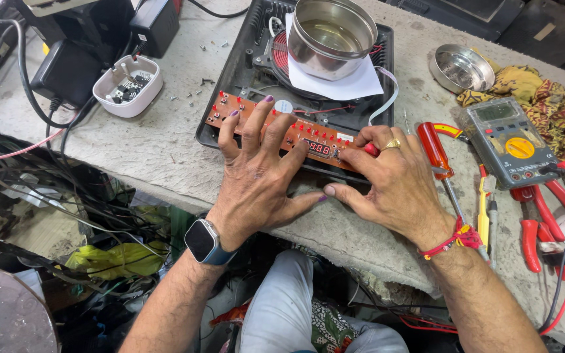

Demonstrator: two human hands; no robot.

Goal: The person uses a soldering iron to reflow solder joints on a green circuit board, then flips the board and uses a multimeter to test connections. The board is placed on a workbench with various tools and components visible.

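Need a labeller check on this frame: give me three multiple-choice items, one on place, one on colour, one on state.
1. Where does the steel pot stand?
A. on the opened cooker
B. on the floor
C. on the meter

2. What colour is the circuit board under the hands?
A. green
B. orange-brown
C. white

3. What is the state of the board's small display?
A. dark
B. lit with red digits
C. cracked

Answers:
1 A, the pot sits on white paper over the coil.
2 B, it shows between the left hand and right hand.
3 B, red digits glow.
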